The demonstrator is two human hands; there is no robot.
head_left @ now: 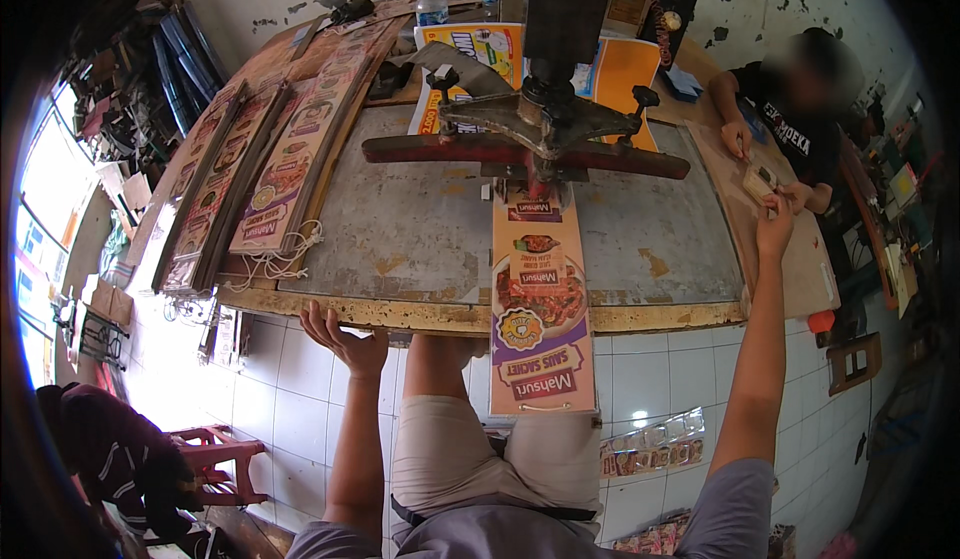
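Note:
My left hand point(343, 342) rests on the wooden front edge point(400, 316) of the worktable, fingers spread, holding nothing. Stretched far to the right, my right hand point(776, 221) has its fingertips closed at the lower edge of a small pale flat pack point(760, 181). A co-worker's hand point(795, 197) is beside that pack, and their other hand point(738, 141) is just above. In front of me a long printed strip point(540, 309) hangs over the table edge. Its far end lies under the dark metal press head point(540, 124).
Stacks of printed strips point(290, 159) with white strings lie on the table's left. Bright printed sheets point(625, 79) and a water bottle point(431, 4) stand behind the press. A red stool point(220, 464) is at lower left. More printed pieces point(655, 444) lie on the tiled floor.

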